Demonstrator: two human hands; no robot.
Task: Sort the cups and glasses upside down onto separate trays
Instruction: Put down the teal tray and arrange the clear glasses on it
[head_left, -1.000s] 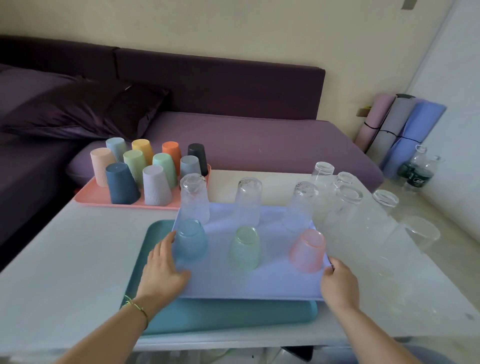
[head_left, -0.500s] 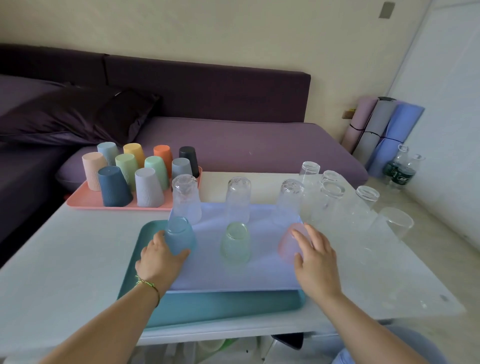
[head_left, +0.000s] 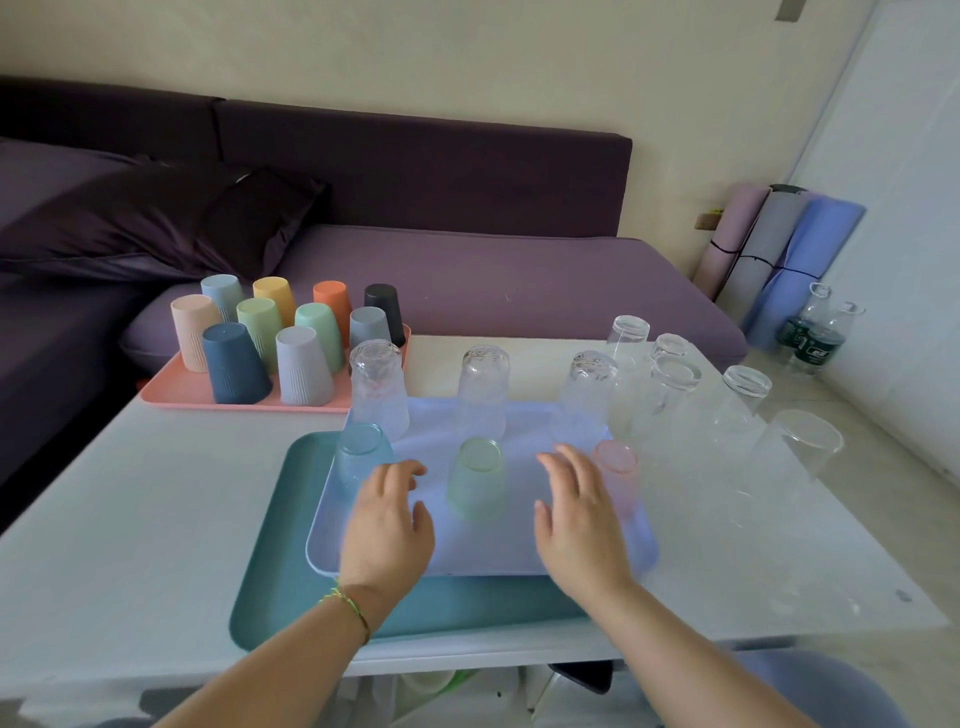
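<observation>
Over the lavender tray (head_left: 467, 558) of glasses (head_left: 477, 480) standing mouth-down, left hand (head_left: 387, 525) and right hand (head_left: 576, 525) hover relaxed.

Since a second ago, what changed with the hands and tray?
Both hands let go of the lavender tray: the left hand came in from its left edge, the right hand from its near right corner; both now hang open over it, either side of the green glass. Tray and glasses stayed put.
</observation>
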